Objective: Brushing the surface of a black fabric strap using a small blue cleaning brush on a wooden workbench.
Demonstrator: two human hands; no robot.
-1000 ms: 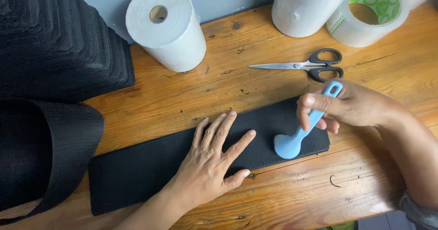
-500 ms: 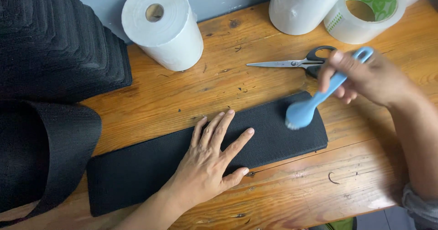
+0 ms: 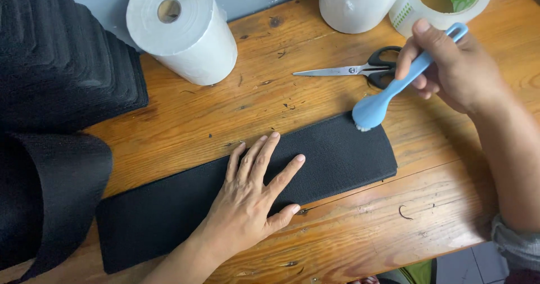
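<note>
My left hand [image 3: 253, 197] lies flat, fingers spread, pressing a long black woven fabric strip [image 3: 337, 154] against the wooden bench [image 3: 225, 109] near its front edge. My right hand [image 3: 450, 64] is closed around the handle of a light blue plastic brush [image 3: 388, 90], its bristled head touching the strip's far right corner. This looks like brushing the fabric clean; the next stroke calls for steady pressure from the flat hand. Black-handled scissors [image 3: 360, 70] lie just behind.
</note>
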